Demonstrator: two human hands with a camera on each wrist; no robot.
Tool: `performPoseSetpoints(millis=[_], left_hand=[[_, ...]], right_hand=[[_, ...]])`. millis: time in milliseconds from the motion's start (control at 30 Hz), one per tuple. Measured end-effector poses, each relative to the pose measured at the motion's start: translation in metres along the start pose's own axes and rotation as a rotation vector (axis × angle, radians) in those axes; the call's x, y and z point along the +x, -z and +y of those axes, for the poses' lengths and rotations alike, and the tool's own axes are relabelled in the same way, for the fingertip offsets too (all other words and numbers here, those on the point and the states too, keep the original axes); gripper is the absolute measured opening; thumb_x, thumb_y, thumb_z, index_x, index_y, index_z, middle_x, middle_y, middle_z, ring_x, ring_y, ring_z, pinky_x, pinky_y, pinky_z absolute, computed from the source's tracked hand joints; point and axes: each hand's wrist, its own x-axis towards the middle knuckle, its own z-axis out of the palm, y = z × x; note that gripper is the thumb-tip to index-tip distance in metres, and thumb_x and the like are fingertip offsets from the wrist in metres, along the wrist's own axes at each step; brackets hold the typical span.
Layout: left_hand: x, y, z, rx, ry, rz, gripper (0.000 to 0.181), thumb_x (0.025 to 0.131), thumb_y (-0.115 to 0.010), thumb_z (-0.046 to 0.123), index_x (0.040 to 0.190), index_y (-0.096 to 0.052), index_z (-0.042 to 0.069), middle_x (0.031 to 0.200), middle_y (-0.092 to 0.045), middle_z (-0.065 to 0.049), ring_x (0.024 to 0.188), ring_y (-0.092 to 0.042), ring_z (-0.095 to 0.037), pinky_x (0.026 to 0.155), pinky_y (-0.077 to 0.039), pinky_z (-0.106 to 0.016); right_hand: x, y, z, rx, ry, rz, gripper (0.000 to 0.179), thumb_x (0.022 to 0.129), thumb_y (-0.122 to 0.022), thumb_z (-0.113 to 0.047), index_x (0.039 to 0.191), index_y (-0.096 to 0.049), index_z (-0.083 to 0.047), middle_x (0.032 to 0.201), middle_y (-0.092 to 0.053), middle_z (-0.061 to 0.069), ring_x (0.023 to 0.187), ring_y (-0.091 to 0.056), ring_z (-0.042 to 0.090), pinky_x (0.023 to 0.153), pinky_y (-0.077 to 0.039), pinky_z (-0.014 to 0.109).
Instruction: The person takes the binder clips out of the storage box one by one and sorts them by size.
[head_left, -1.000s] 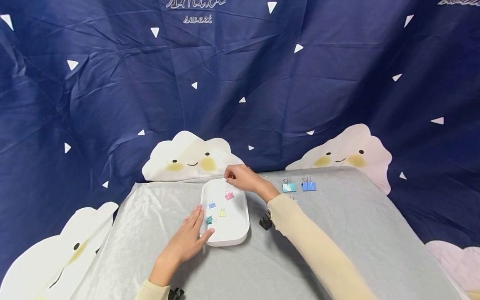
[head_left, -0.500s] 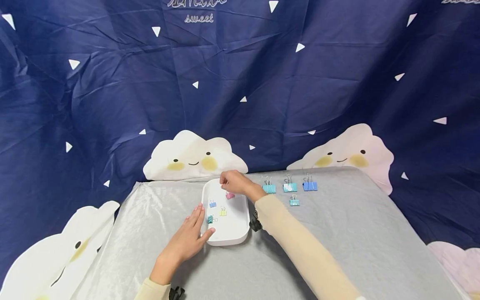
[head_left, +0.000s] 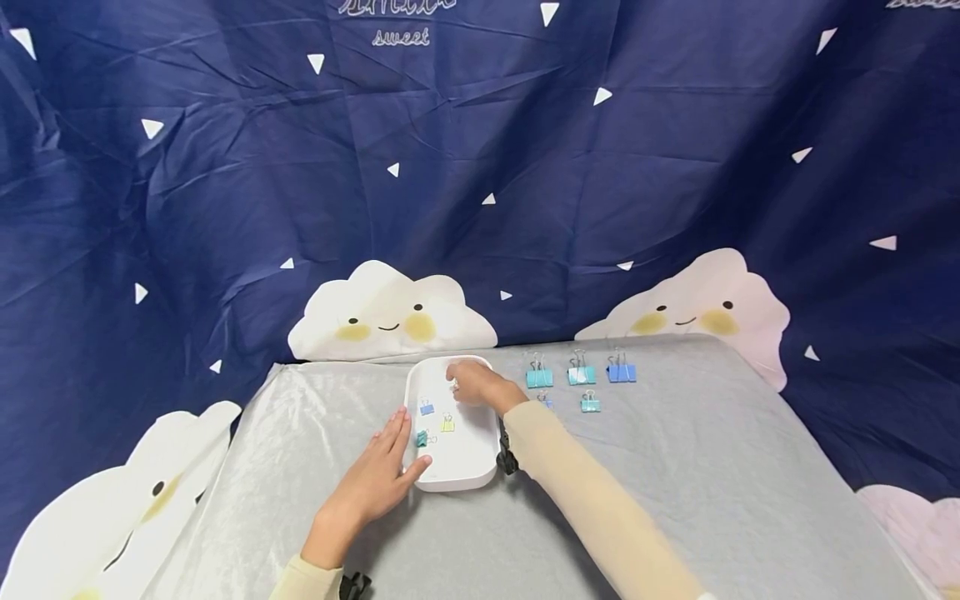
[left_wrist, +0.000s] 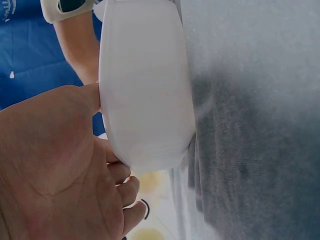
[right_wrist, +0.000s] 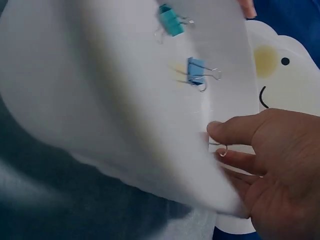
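Observation:
In the head view, my left hand rests along the left rim of a white tray, fingers extended and thumb spread over its near corner. The left wrist view shows this hand against the tray's outer wall. My right hand is over the tray's far right part. In the right wrist view, its thumb and fingers pinch a small binder clip, mostly hidden except a wire handle. Inside the tray lie a blue binder clip, a yellow one and a teal one.
Right of the tray, a back row holds two larger teal binder clips and a blue one. In front lie a small teal clip and a small blue clip. Grey cloth covers the table; a navy curtain hangs behind.
My right hand has moved from the tray's far rim down over the pink binder clip, which it now covers. The small blue clip on the cloth has come into view. My left hand stays put.

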Motion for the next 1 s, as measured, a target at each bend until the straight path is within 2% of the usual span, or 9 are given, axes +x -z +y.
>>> performPoseSetpoints(millis=[133,267,333,433,667,1000], left_hand=[[-0.001,0.0,0.001,0.001,0.001,-0.001,0.083,0.109,-0.054,0.049,0.164,-0.029,-0.007,0.176,-0.023,-0.023,0.164,-0.024,-0.04,0.133,-0.026,-0.059],[-0.001,0.0,0.002,-0.001,0.006,-0.002,0.082,0.109,-0.054,0.048,0.164,-0.029,-0.008,0.176,-0.024,-0.023,0.164,-0.025,-0.04,0.133,-0.026,-0.06],[-0.001,0.001,0.002,-0.004,0.01,-0.002,0.082,0.109,-0.055,0.048,0.164,-0.029,-0.008,0.176,-0.024,-0.023,0.164,-0.024,-0.04,0.133,-0.026,-0.06],[-0.001,0.001,0.002,-0.004,0.011,-0.004,0.082,0.109,-0.055,0.048,0.164,-0.029,-0.007,0.176,-0.024,-0.023,0.164,-0.024,-0.04,0.133,-0.026,-0.06],[-0.001,-0.001,0.001,0.003,0.016,-0.011,0.082,0.109,-0.054,0.049,0.164,-0.03,-0.007,0.176,-0.024,-0.022,0.164,-0.025,-0.04,0.133,-0.026,-0.059],[0.001,-0.002,0.0,0.016,0.009,0.001,0.083,0.109,-0.054,0.05,0.164,-0.03,-0.007,0.176,-0.025,-0.022,0.163,-0.026,-0.04,0.132,-0.026,-0.06]], right_hand=[[-0.002,-0.004,-0.001,-0.071,0.023,-0.01,0.03,0.097,-0.076,-0.009,0.126,-0.073,-0.003,0.125,-0.075,0.013,0.118,-0.07,0.028,0.107,-0.057,0.038],[-0.003,-0.009,-0.001,-0.132,0.024,-0.016,0.006,0.096,-0.078,-0.01,0.1,-0.075,-0.008,0.1,-0.076,0.006,0.091,-0.068,0.021,0.085,-0.06,0.032],[-0.003,-0.01,-0.001,-0.141,0.022,-0.004,0.012,0.096,-0.078,-0.01,0.087,-0.071,-0.011,0.087,-0.072,0.002,0.08,-0.062,0.018,0.075,-0.056,0.029],[-0.005,-0.012,-0.001,-0.131,0.025,0.017,0.023,0.094,-0.08,-0.009,0.078,-0.066,-0.015,0.079,-0.065,-0.001,0.074,-0.055,0.014,0.069,-0.051,0.026],[-0.009,-0.013,-0.001,-0.083,0.013,0.032,0.027,0.094,-0.08,-0.012,0.077,-0.06,-0.016,0.094,-0.053,0.001,0.08,-0.05,0.015,0.07,-0.047,0.026],[-0.007,-0.014,0.002,-0.055,0.015,0.051,0.015,0.099,-0.076,-0.012,0.088,-0.065,-0.014,0.088,-0.052,-0.004,0.079,-0.05,0.012,0.072,-0.045,0.024]])
